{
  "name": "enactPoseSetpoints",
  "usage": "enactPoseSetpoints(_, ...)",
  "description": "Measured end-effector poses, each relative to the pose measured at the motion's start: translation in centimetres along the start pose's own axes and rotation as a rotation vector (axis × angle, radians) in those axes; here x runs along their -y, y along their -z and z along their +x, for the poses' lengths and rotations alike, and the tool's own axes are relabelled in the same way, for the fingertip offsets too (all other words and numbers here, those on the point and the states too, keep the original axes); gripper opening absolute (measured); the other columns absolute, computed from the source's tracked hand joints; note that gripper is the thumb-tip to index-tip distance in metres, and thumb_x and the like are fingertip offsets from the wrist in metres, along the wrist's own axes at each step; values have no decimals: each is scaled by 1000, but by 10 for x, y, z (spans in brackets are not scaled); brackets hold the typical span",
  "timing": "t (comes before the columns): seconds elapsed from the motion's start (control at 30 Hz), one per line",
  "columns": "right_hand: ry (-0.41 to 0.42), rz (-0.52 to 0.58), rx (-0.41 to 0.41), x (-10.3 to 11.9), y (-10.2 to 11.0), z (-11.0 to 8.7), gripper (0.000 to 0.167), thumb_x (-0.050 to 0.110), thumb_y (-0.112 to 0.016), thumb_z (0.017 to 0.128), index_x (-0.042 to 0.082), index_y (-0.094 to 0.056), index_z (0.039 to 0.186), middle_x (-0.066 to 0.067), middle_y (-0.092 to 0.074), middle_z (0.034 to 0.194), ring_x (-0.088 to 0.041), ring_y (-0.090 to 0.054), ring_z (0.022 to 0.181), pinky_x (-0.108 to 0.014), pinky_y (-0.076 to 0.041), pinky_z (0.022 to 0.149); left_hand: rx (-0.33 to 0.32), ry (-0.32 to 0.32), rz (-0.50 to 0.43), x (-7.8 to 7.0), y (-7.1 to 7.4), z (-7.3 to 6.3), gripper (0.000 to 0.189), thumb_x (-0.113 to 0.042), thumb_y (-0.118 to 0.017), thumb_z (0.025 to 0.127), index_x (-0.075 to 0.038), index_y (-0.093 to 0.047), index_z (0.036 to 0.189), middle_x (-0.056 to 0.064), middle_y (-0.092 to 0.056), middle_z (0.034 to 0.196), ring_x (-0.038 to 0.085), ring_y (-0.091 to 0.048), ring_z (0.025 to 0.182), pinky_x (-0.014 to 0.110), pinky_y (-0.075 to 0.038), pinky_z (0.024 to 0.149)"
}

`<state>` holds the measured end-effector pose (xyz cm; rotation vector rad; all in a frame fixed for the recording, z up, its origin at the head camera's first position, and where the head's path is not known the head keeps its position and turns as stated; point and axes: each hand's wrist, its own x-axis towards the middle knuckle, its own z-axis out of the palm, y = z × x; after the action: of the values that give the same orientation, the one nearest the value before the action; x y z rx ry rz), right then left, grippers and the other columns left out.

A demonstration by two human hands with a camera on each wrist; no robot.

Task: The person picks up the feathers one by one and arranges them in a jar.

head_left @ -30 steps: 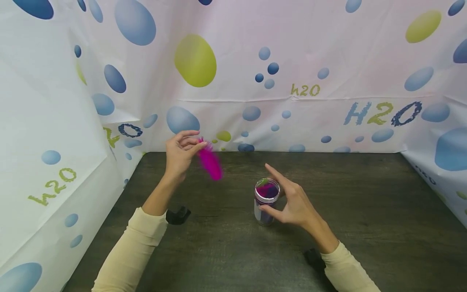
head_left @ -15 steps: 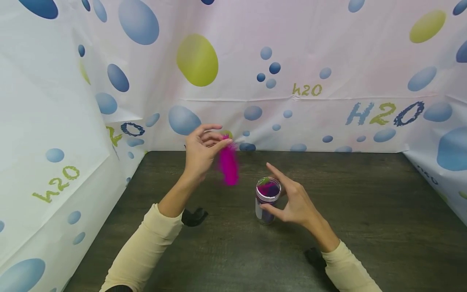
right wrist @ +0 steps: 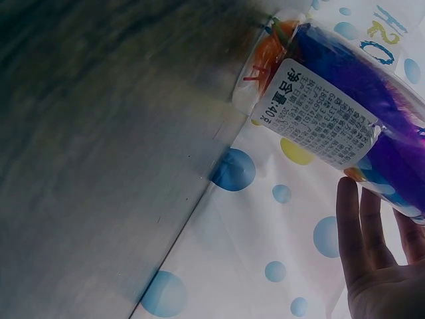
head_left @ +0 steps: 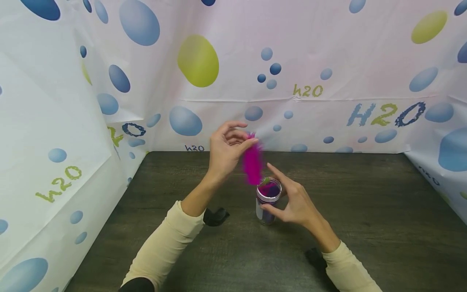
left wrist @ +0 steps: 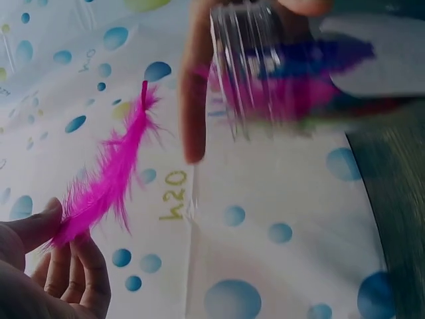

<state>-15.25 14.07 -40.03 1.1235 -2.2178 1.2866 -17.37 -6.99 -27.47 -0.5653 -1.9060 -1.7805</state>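
Observation:
A fluffy magenta feather (head_left: 253, 162) hangs from my left hand (head_left: 225, 152), pinched between thumb and fingers at its upper end. In the head view its lower tip is close to the mouth of a clear jar (head_left: 265, 209). The left wrist view shows the feather (left wrist: 109, 173) at full length beside the threaded jar neck. My right hand (head_left: 295, 202) holds the jar upright on the table, thumb at the front and index finger stretched out past the rim. Purple, pink, blue and orange feathers show through the jar wall, which carries a white printed label (right wrist: 319, 113).
A dark wood-grain table (head_left: 182, 259) lies under both hands. Behind it and on the sides hangs a white sheet (head_left: 233, 48) with blue and green dots and "H2O" lettering. A black strap end (head_left: 216, 217) sticks out by the left wrist.
My left hand has carried the feather rightward, from left of the jar to close by its mouth. The right hand and the jar have stayed in place.

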Motion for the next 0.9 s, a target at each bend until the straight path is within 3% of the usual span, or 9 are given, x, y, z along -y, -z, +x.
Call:
enactPoseSetpoints(0.2,5,-19,-2,-2,0,-1,100,29,-91,76,0,-39,157,-23,-68,128,-27,-73,90,-32,-61,61,25,-5,-7,2,-16,-5,36,10,-82,82,11,-64,114,25,-69,83,6,-65,68,21,-57,68)
enactPoseSetpoints(0.47,19,-53,-15,-1,1,-2,95,60,-73,90,-5,-42,152,-22,-69,123,-16,-67,76,-35,-60,58,53,-10,7,6,-24,-14,35,9,-81,84,10,-64,114,24,-69,84,6,-64,67,20,-57,65)
enactPoseSetpoints(0.73,14,-41,-10,-1,1,-2,95,44,-85,85,-6,-42,153,-24,-68,126,-17,-69,77,-36,-61,59,83,-5,38,11,-25,-27,35,7,-82,83,9,-65,114,22,-70,84,11,-66,69,24,-60,67)
enactPoseSetpoints(0.9,10,-67,-12,-1,1,-4,95,47,-83,85,-6,-42,152,-24,-67,131,-21,-69,85,-32,-61,63,107,16,46,14,-24,-38,36,8,-82,83,9,-64,115,22,-70,85,20,-69,71,25,-61,69)
